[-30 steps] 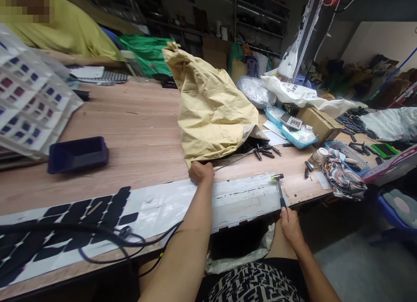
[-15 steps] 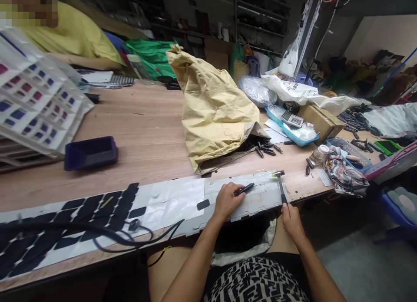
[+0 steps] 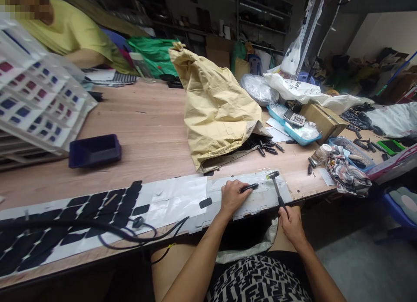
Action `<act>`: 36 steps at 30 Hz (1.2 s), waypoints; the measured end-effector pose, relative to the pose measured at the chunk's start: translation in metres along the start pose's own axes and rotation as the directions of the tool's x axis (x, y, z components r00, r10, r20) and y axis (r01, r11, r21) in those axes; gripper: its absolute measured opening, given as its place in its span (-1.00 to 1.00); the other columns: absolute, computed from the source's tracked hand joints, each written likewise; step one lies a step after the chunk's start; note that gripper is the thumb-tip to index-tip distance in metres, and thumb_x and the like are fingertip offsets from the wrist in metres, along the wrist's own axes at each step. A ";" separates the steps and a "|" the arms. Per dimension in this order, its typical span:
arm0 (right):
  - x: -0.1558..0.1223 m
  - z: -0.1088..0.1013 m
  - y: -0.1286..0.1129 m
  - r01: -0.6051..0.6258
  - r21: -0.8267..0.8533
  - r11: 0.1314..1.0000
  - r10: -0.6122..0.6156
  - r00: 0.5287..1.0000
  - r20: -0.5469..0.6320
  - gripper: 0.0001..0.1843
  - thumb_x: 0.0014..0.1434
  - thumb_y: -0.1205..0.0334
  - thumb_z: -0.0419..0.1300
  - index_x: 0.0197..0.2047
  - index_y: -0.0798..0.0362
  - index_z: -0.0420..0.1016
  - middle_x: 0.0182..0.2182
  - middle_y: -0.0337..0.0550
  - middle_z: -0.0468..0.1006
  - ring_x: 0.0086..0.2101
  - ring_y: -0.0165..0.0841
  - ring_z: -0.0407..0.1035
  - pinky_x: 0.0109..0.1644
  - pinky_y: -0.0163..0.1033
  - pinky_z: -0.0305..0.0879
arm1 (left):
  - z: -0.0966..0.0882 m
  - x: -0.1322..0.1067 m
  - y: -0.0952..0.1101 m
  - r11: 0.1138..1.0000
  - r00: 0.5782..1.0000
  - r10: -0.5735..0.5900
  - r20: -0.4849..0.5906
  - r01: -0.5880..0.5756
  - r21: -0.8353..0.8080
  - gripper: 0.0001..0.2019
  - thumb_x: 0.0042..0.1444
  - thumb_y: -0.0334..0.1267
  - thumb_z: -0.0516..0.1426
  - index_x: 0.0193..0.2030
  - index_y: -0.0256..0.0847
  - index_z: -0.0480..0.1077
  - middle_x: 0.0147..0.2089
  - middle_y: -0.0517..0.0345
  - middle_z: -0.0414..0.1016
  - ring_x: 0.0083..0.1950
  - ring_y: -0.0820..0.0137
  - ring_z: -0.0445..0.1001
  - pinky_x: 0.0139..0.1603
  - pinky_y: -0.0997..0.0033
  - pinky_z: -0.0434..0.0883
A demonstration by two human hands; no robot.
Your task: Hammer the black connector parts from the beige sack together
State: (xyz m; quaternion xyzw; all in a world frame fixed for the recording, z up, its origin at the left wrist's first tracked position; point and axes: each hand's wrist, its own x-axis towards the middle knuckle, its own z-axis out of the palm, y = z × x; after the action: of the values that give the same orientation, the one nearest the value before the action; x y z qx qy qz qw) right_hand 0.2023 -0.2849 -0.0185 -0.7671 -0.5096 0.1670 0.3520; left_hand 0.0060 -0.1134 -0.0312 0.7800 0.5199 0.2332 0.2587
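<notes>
My left hand [image 3: 233,198] is closed round a short black cylindrical piece [image 3: 250,187], which lies low over the grey board [image 3: 241,213] at the table's front edge. In my right hand [image 3: 291,224] is a small hammer [image 3: 278,191], gripped by the end of its black handle. Its head, with one yellow-green face, is just right of the black piece and apart from it. Left of my left hand, a black rounded patch [image 3: 205,203] lies on the board.
A yellow sack [image 3: 221,115] spills black pieces [image 3: 269,149] behind the board. Rows of black patches [image 3: 97,208] and a dark cable [image 3: 117,239] lie left. A purple tray [image 3: 95,151], a white crate [image 3: 42,89] and a blue basket [image 3: 353,152] stand around. A person in yellow [image 3: 78,28] sits opposite.
The hammer's head has swung left towards the black piece. My left hand and the piece have shifted slightly right, and the piece lies flatter. The view has moved slightly.
</notes>
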 end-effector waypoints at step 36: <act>0.009 -0.007 -0.005 -0.083 -0.303 0.949 0.077 0.996 -0.034 -0.49 0.35 -0.12 -0.08 -0.29 0.03 0.54 -0.44 -0.04 0.54 -0.37 -0.22 0.45 -0.29 -0.26 0.24 | -0.004 0.004 0.003 0.999 1.000 0.001 0.012 -0.001 -0.044 -0.83 0.10 -0.11 0.25 -0.18 -0.01 0.59 -0.19 0.15 0.57 -0.02 0.17 0.36 0.01 0.13 0.19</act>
State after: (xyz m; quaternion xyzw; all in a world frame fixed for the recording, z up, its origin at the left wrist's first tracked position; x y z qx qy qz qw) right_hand 0.2071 -0.2786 -0.0092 -0.8340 -0.4939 0.0923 0.2280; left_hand 0.0066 -0.1098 -0.0259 0.7757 0.5127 0.2398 0.2790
